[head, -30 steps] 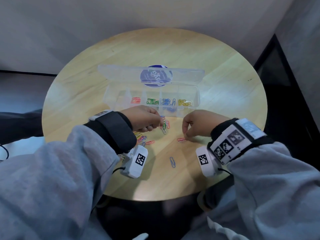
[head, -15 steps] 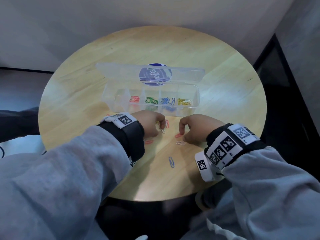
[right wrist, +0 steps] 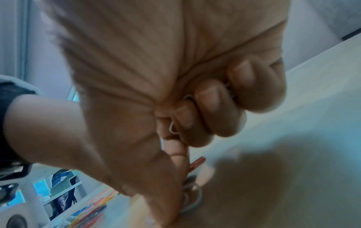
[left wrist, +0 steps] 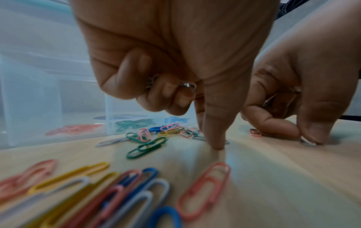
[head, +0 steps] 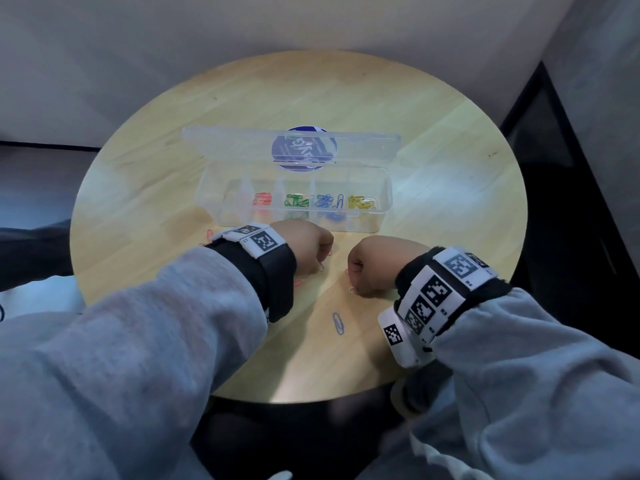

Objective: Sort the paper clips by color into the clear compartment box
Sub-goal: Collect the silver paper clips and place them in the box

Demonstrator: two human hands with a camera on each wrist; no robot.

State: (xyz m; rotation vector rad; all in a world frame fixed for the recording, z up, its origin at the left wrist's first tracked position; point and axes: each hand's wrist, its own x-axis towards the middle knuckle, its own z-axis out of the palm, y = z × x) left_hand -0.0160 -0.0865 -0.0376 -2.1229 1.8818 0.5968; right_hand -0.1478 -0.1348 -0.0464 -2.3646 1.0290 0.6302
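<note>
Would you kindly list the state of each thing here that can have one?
Box: open, partly filled.
Lid: swung back.
Left hand: curled round white clips, fingertip on table.
Right hand: curled round white clips, pinching one off the table.
Blue clip: loose on table, unsorted.

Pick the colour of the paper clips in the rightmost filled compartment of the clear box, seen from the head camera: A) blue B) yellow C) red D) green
B: in the clear box, the compartments hold, from left to right, red, green, blue and then the yellow clips, which lie nearest its right end.
</note>
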